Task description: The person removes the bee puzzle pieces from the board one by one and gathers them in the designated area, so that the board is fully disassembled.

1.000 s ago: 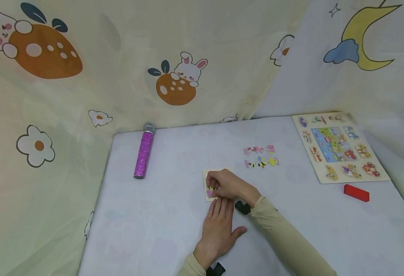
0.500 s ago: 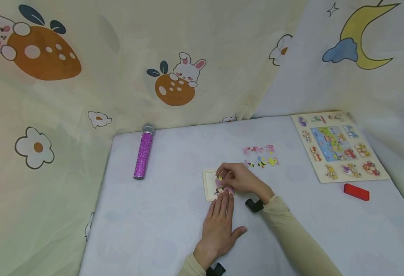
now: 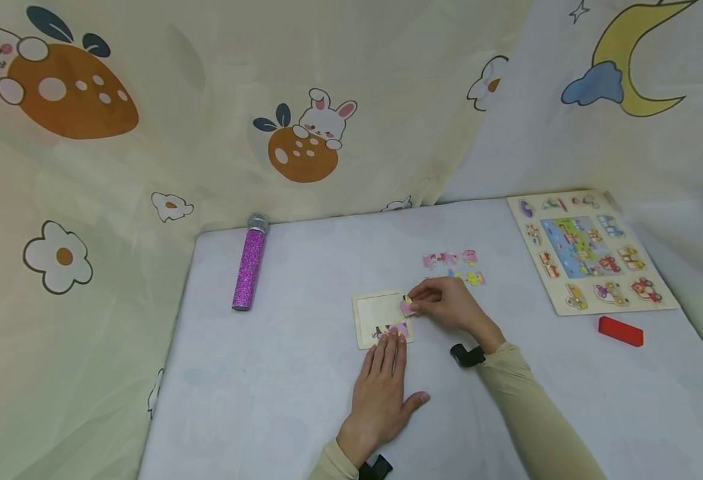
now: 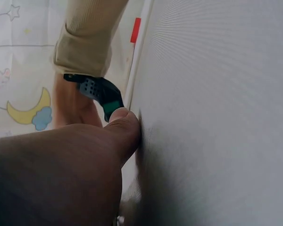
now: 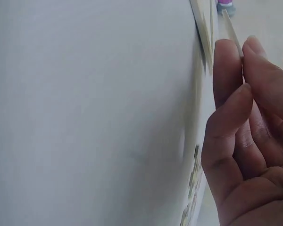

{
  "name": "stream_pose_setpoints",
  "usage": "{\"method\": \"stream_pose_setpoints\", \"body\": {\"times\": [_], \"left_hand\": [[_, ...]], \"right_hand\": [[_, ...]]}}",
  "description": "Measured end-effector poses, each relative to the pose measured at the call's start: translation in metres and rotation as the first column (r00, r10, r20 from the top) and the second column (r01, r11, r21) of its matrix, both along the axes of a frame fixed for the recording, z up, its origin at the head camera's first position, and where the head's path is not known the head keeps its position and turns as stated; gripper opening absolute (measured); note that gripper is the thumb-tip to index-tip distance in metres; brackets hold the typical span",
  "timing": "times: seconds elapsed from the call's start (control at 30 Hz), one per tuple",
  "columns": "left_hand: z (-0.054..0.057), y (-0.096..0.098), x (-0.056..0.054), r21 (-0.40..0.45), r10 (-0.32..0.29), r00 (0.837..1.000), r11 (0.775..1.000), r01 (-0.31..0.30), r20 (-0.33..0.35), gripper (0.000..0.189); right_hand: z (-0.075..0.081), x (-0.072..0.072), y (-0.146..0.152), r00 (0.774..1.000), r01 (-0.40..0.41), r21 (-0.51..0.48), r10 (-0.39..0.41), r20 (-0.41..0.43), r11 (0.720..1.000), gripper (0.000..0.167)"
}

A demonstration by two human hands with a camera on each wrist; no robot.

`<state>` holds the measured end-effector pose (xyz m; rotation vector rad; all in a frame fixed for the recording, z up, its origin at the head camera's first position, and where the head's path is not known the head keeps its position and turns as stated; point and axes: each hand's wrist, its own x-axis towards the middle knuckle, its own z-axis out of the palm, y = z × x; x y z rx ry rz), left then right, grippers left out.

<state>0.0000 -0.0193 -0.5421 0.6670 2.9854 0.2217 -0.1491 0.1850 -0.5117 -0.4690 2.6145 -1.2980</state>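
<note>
A small wooden puzzle tray lies on the table in the head view, with pink and black-yellow pieces along its near side. My left hand lies flat, its straight fingertips on the tray's near edge and those pieces. At the tray's right side, my right hand pinches a pink, yellow and black puzzle piece between thumb and fingers. Seen edge-on in the right wrist view, this thin puzzle piece stands tilted above the tray. The left wrist view shows mostly my left thumb.
Loose pink pieces and a yellow one lie beyond my right hand, which partly covers that group. A larger picture puzzle board and a red block are at the right. A purple glitter microphone lies at the left.
My right hand has moved right, from over the tray to its right side, carrying the pinched piece and uncovering the tray's inside. My left hand has stayed in place.
</note>
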Motion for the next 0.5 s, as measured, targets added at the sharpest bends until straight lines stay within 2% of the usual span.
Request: {"method": "stream_pose_setpoints", "body": {"times": [0.33, 0.5], "left_hand": [[0.001, 0.0, 0.0, 0.011, 0.0, 1.0, 1.0, 0.0, 0.017, 0.104], [0.002, 0.0, 0.0, 0.02, 0.0, 1.0, 1.0, 0.0, 0.017, 0.103]], "right_hand": [[0.0, 0.008, 0.028, 0.998, 0.047, -0.035, -0.046, 0.038, 0.998, 0.034], [0.004, 0.01, 0.041, 0.998, 0.061, 0.009, -0.061, 0.023, 0.998, 0.032]]}}
